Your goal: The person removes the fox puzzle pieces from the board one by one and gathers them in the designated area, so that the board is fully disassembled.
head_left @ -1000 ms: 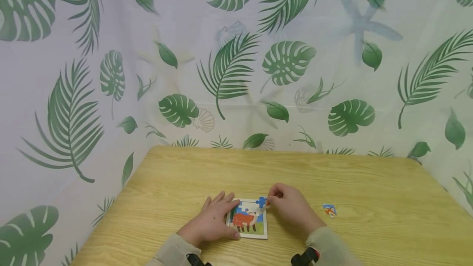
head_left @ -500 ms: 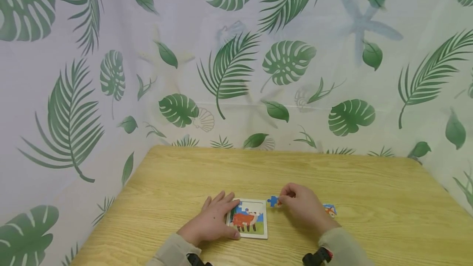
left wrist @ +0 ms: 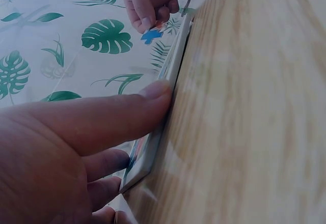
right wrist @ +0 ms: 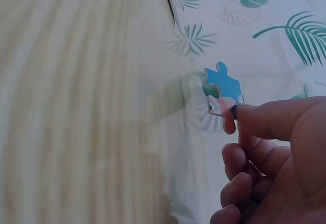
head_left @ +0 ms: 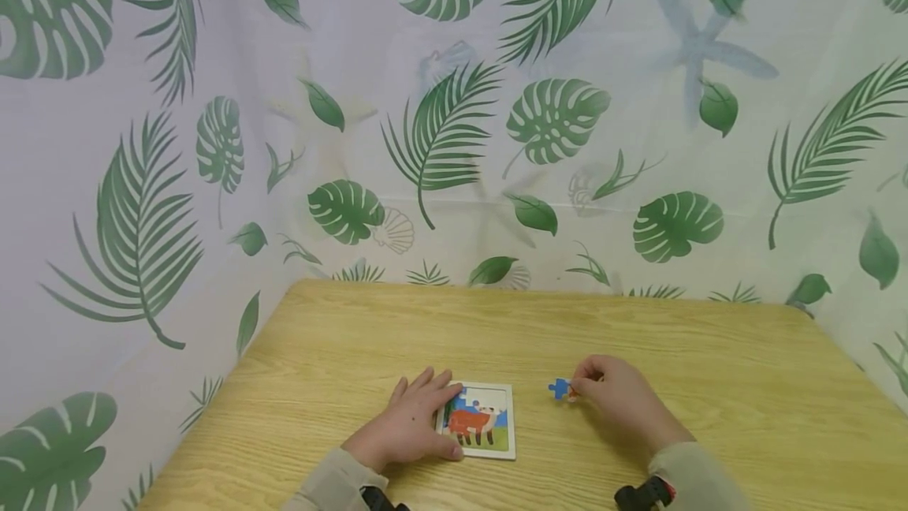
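My left hand (head_left: 411, 419) lies with spread, straight fingers over the left side of a small jigsaw puzzle board (head_left: 489, 456) with a white rim. Its thumb (left wrist: 122, 117) touches the near edge of the board. A red and white animal on grass shows in the tray, and a pale gap runs along its top right. Off to the right, my right hand (head_left: 627, 400) pinches a puzzle piece (right wrist: 226, 89) between thumb and finger. That piece is blue with a white and red part bearing an eye, and it is held apart from the board.
The wooden table (head_left: 355, 330) stretches beyond and to both sides of the hands. Behind it hangs a white curtain (head_left: 454, 148) printed with green leaves. Black straps (head_left: 641, 493) circle both wrists over the sleeves.
My right hand has carried the pinched piece rightward, off the board's upper right corner. The loose piece seen on the right is now covered by that hand. My left hand has stayed put.
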`<state>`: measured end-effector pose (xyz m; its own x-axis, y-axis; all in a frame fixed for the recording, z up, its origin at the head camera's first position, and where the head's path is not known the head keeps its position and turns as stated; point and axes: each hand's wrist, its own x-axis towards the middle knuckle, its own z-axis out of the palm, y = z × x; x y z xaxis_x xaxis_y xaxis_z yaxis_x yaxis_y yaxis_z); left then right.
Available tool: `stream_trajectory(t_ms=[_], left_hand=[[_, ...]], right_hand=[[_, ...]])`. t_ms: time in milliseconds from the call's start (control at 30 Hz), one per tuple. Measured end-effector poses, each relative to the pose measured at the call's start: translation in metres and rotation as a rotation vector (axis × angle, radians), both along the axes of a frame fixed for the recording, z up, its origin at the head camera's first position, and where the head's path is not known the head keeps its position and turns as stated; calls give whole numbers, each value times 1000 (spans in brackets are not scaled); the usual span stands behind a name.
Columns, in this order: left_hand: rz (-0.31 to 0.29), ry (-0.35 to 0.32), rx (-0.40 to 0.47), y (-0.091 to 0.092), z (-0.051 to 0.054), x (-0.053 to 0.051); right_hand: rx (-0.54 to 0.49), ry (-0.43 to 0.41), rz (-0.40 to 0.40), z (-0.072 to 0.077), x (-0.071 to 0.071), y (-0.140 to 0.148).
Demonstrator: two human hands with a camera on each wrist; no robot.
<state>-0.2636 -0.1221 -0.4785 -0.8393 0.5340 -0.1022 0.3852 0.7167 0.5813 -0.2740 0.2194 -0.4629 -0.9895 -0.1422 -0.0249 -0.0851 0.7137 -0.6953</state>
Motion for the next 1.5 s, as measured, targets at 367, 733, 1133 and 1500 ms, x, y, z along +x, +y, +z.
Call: stream_trajectory(t_ms=[367, 733, 1133, 1500], left_hand=[[2, -2, -2, 0, 1, 0], [5, 6, -18, 2, 1, 0], [4, 1, -13, 2, 2, 0], [5, 0, -4, 1, 3, 2]], right_hand=[[43, 1, 52, -1, -1, 28], [19, -4, 58, -5, -3, 50], [67, 7, 41, -13, -4, 56], [115, 61, 53, -15, -4, 55]])
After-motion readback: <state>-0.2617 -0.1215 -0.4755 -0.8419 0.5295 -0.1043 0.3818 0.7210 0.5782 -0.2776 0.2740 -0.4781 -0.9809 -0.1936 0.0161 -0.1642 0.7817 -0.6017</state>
